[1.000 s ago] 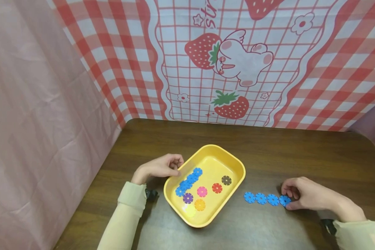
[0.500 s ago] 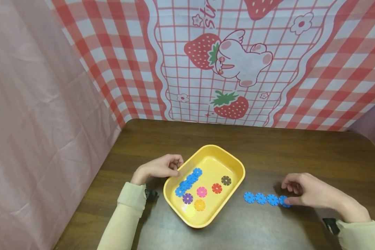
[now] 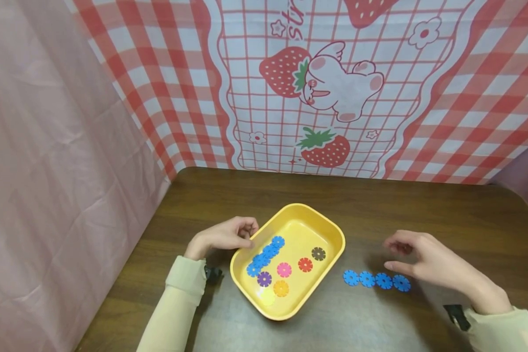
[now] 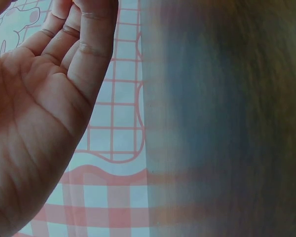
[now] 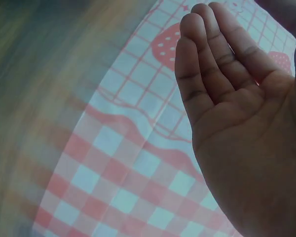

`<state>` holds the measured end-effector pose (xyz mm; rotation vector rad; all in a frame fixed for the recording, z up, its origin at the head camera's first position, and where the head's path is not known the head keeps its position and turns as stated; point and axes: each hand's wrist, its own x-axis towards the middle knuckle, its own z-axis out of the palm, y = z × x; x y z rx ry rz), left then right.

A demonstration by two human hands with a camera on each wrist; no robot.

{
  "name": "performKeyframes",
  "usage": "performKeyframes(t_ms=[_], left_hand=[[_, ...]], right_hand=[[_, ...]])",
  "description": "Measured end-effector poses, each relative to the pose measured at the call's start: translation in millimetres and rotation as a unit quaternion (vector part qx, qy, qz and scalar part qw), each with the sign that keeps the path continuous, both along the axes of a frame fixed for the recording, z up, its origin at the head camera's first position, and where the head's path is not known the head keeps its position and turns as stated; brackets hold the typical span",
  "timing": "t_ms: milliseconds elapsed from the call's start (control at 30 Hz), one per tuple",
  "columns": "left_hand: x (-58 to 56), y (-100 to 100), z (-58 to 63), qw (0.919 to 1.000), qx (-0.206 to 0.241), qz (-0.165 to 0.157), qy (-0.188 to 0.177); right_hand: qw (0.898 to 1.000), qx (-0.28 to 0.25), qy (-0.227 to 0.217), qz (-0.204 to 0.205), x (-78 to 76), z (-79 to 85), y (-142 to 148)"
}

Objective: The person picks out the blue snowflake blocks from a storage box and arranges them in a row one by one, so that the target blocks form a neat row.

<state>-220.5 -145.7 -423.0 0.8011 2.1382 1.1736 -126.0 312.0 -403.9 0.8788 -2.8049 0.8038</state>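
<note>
In the head view my left hand [image 3: 227, 233] is beside the left rim of a yellow tray [image 3: 337, 230], thumb tip right at the rim and fingers loosely bent. The left wrist view shows its bare palm [image 4: 34, 113]. Above the right end of a row of blue notched plastic discs [image 3: 384, 281] hovers my right hand [image 3: 431, 259], holding nothing. Its fingers [image 5: 217, 64] are gently bent in the right wrist view. Inside the tray, overlapping blue discs [image 3: 265, 255] lie along the left side, near single discs: purple [image 3: 264, 279], pink [image 3: 284, 270], orange [image 3: 281, 288], red [image 3: 305, 265] and brown [image 3: 318, 253].
A pale yellow disc [image 3: 268, 297] lies at the tray's near end. The brown wooden table [image 3: 378, 210] bears the tray and the blue row. Behind it hangs a red-and-white strawberry-print cloth [image 3: 325, 112], and a pink curtain [image 3: 61, 146] hangs at the left.
My right hand has let go of the rightmost blue disc and lifted up and away, leaving it at the end of the row. The left hand and tray have stayed still.
</note>
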Motion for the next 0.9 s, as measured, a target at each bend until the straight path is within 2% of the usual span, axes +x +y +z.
performKeyframes(t_ms=[400,633,733,900], left_hand=[[-0.7,0.1,-0.7,1.0000,0.005,-0.002,0.001],[-1.0,0.4,-0.4,1.0000,0.005,-0.002,0.000],[-1.1,0.3,-0.7,1.0000,0.005,-0.002,0.001],[-0.6,0.5,-1.8,0.9999,0.011,-0.003,-0.001]], right_hand=[[0.999,-0.001,0.017,0.046,-11.2,15.3,-39.6],[0.998,0.008,-0.034,0.058,-25.0,26.9,-68.0],[0.997,0.003,-0.042,0.066,-33.1,26.0,-80.7],[0.993,-0.002,-0.058,0.101,-47.6,22.0,-100.8]])
